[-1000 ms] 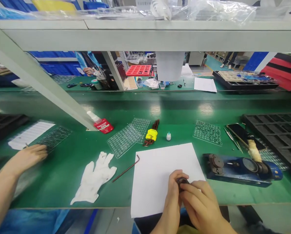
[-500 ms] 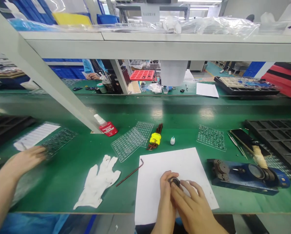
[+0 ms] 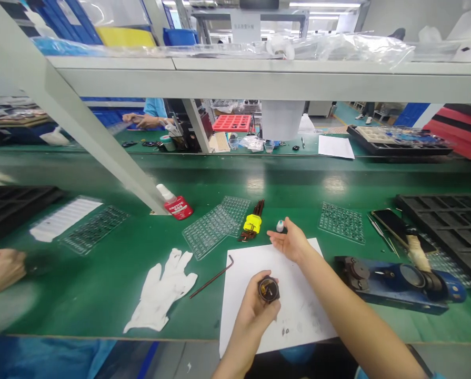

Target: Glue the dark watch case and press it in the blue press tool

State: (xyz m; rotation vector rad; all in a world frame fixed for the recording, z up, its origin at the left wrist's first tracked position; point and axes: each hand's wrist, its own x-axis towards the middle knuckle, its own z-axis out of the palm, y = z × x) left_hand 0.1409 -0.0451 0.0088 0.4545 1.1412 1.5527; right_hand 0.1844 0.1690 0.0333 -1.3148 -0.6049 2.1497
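Note:
My left hand (image 3: 254,305) is closed around a dark round part with a glassy, golden-brown face (image 3: 269,289), held face up over a white sheet of paper (image 3: 298,326). My right hand (image 3: 292,241) reaches past the paper's far edge, its fingers apart around a small white bottle (image 3: 280,226) that stands on the green bench. Whether the fingertips touch the bottle I cannot tell. Left of it lies a hex key set in a yellow holder (image 3: 252,223). A single hex key (image 3: 211,277) rests beside the paper.
A white glove (image 3: 160,292), a red glue bottle (image 3: 179,207) and clear trays of small parts (image 3: 207,231) lie to the left. On the right are a blue metal fixture (image 3: 401,284), a phone (image 3: 393,223) and a black compartment tray (image 3: 452,226). A co-worker's hand (image 3: 2,268) is at far left.
My right hand has left the round part and moved forward to the small bottle. My left hand now holds the part alone. The co-worker's hand at left has drawn back from the parts tray.

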